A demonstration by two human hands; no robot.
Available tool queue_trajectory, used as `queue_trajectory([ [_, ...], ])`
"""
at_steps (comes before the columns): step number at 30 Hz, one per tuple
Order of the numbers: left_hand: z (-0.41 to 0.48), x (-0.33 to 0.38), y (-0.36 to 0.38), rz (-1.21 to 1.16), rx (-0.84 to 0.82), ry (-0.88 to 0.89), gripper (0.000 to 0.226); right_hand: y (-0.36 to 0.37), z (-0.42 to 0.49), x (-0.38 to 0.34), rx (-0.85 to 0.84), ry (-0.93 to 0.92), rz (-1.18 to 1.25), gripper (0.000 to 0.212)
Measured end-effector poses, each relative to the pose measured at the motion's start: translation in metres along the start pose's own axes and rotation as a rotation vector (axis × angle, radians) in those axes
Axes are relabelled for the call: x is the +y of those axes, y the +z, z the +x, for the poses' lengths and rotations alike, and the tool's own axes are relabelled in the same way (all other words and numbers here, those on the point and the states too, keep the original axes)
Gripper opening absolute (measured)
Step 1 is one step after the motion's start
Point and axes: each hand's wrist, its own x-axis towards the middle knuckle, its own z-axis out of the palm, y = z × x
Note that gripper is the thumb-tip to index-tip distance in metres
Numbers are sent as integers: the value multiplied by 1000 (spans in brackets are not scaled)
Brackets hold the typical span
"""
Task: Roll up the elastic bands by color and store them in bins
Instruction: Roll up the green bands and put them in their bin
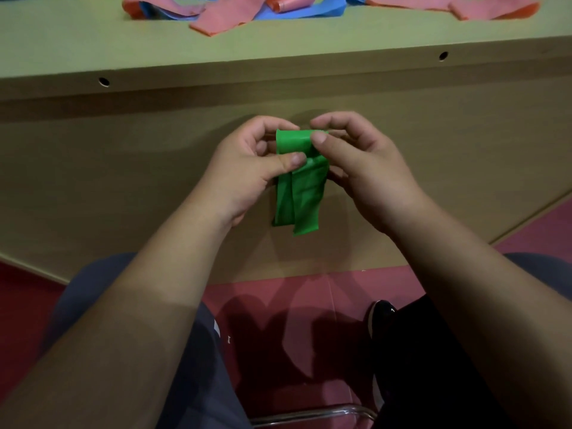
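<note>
One green band (298, 187) in hand, rolling barely begun.
You hold it in front of the table (93, 51), below its top, with the upper end turned over and two tails hanging loose. Your left hand (247, 168) pinches it mid-length, thumb on the front; your right hand (365, 168) pinches the turned-over end between thumb and forefinger. On the table, red bands (223, 17) and blue bands (309, 9) lie mostly loose in a heap, so most of the work appears outstanding. No bin is in view.
</note>
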Motion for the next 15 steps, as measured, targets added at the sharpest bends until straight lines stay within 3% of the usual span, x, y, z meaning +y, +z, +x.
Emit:
queue_trajectory([
  [9, -1, -1, 3, -138, -2, -163, 36, -2, 3, 0, 64, -30, -103, 25],
  [15, -1, -2, 3, -13, -25, -157, 36, -3, 2, -1, 66, -80, -98, 32],
])
